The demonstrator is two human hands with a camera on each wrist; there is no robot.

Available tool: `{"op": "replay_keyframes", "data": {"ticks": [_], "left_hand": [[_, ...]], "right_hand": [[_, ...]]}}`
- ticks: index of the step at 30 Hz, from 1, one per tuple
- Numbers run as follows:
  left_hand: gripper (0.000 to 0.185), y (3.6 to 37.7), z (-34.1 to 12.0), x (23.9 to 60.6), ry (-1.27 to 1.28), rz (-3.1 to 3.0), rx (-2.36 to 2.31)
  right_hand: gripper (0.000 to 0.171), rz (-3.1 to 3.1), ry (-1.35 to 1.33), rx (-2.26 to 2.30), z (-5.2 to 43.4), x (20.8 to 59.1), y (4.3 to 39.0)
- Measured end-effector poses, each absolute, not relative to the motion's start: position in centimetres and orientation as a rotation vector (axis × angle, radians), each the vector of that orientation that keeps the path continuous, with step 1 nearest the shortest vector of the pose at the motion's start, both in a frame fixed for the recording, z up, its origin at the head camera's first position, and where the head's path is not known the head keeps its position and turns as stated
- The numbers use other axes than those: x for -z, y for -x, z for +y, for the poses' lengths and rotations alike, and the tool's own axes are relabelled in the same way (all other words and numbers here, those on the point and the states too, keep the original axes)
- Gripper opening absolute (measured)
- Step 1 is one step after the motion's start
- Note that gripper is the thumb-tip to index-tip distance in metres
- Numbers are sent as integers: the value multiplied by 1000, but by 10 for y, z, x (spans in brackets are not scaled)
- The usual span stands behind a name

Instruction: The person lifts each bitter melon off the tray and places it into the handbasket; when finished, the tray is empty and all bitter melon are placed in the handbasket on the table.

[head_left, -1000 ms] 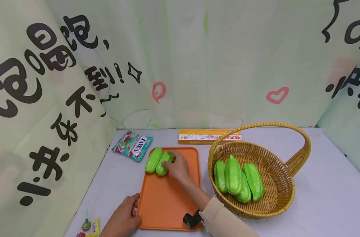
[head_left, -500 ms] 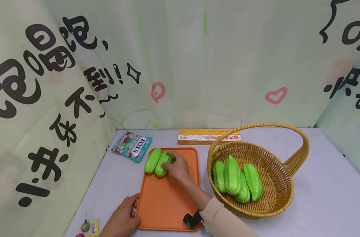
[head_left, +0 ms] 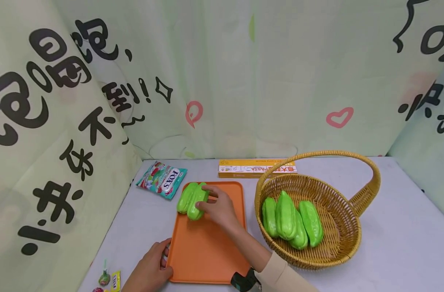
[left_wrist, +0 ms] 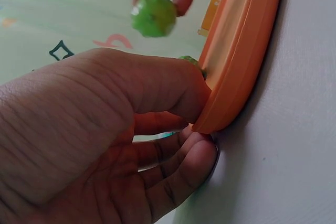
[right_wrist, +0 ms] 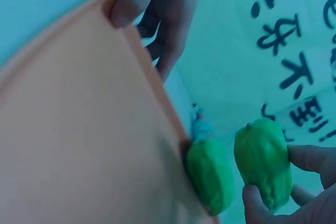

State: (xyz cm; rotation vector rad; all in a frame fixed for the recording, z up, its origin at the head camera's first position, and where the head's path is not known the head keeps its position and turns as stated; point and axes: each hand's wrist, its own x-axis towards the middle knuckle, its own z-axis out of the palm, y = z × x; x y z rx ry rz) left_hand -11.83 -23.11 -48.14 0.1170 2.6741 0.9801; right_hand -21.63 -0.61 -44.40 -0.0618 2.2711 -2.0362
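Observation:
My right hand (head_left: 222, 207) pinches a green ridged vegetable (head_left: 197, 205), smooth and plump like a small gourd, between thumb and fingers. In the right wrist view, this held vegetable (right_wrist: 264, 161) hangs above the tray's surface. A second green vegetable (head_left: 185, 198) lies at the far left corner of the orange tray (head_left: 207, 251), partly overlapped by the held one in the head view. My left hand (head_left: 150, 263) grips the tray's near left edge. Its thumb (left_wrist: 178, 87) lies over the rim while the fingers curl under the side.
Several similar green vegetables (head_left: 287, 217) lie in a wicker basket (head_left: 338, 243) with a tall handle, right of the tray. Behind stand a pasta box (head_left: 256, 168) and a teal FOX'S bag (head_left: 163, 179). A lollipop (head_left: 104, 278) and yellow candy (head_left: 115, 280) lie front left.
The right hand has lifted its vegetable off the tray and shifted it slightly left and nearer, so it now overlaps the other one. The left hand stays on the tray edge.

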Motion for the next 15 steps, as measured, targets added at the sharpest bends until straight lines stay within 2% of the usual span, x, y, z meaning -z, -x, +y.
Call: {"op": "replay_keyframes", "data": {"ticks": [15], "left_hand": [[72, 115, -229, 484, -145, 2724, -1000]], "right_hand": [[50, 2125, 406, 1906, 52, 368, 133]]}}
